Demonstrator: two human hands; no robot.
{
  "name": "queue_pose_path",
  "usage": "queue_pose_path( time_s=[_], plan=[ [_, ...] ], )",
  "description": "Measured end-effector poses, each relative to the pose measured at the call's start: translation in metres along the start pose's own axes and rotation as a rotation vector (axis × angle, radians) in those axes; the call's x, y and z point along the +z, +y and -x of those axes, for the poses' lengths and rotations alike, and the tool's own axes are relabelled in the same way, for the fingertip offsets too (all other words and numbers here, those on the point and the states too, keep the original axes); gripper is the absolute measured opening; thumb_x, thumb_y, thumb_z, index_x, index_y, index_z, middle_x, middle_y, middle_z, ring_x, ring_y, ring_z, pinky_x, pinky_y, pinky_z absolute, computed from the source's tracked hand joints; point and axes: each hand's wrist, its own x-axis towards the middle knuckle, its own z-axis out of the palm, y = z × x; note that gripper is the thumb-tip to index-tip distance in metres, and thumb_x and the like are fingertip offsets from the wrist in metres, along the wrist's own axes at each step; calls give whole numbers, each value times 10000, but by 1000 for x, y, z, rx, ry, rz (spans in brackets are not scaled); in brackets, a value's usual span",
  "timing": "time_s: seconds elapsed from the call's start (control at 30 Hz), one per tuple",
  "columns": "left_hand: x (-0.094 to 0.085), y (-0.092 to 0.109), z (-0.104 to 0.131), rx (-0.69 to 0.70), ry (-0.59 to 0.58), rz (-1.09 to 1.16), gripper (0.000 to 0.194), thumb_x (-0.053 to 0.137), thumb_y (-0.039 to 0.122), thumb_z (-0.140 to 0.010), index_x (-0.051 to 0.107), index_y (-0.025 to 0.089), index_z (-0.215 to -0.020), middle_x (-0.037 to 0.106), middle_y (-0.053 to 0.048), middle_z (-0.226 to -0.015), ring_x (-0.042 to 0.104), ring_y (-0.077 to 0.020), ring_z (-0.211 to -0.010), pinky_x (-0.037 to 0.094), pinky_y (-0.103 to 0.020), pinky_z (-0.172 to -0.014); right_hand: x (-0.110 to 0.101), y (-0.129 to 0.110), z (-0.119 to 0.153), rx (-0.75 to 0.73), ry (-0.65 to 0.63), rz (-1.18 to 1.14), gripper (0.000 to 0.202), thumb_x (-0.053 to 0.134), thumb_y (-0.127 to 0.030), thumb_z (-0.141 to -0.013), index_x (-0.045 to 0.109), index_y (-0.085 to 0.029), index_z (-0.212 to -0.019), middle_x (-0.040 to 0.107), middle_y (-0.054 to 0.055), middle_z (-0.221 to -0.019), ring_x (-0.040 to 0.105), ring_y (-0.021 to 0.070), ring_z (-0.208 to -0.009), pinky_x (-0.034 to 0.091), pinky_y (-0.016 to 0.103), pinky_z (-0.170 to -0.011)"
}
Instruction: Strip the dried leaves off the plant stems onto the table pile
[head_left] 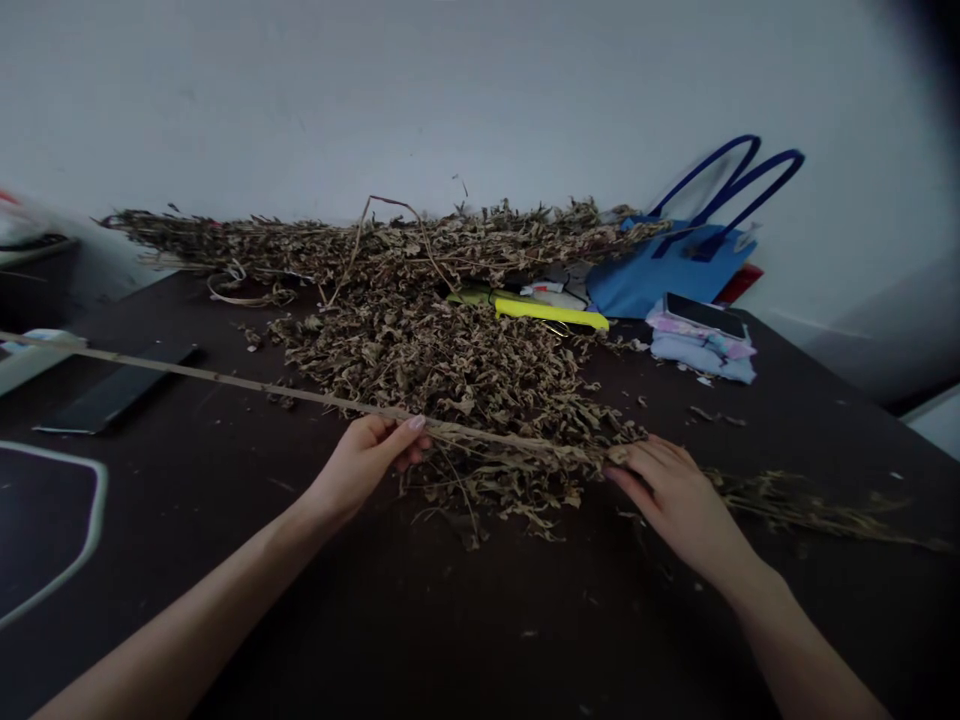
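A long dried plant stalk [247, 384] runs across my view from the far left to the right of centre, with withered leaves on its right part. My left hand [367, 460] pinches the stalk near the middle, thumb on top. My right hand [675, 490] is closed around the leafy stretch farther right; its fingertips are partly hidden among the leaves. Leafy stems [810, 503] extend out beyond my right hand. Just behind the stalk lies a heap of loose dried leaves [450, 360] on the dark table [465, 640].
A bundle of dried leafy stalks [300, 245] lies along the wall. At the right back stand a blue bag [660, 270] and a phone [705, 315] on folded cloth [701, 355]. A yellow object [551, 312] sits behind the heap. At left lies a dark flat object [116, 388].
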Motion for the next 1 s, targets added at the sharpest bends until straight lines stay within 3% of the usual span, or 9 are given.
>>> queue_pose_path(
  time_s=[0.27,0.5,1.0],
  plan=[
    [-8,-7,-6,67,-86,-89,273,568,382,-816,659,145,-717,605,-29,-634,489,-101,-545,400,-203,-502,1,2,0,-19,5,-13,197,405,-324,-929,565,-210,-923,639,46,-887,588,201,-860,422,382,-824],
    [-12,-2,-7,118,-137,-214,280,545,368,-827,640,151,-679,583,-18,-608,487,-105,-540,403,-216,-522,3,5,1,-6,-15,-5,205,410,-333,-927,572,-208,-907,630,47,-868,584,198,-847,431,349,-764],
    [-16,1,-5,211,-55,-474,403,463,352,-875,550,175,-524,529,-11,-585,473,-114,-548,369,-233,-554,4,7,2,-4,-12,1,224,397,-342,-929,576,-207,-920,638,52,-908,590,205,-875,442,349,-781]
  ],
)
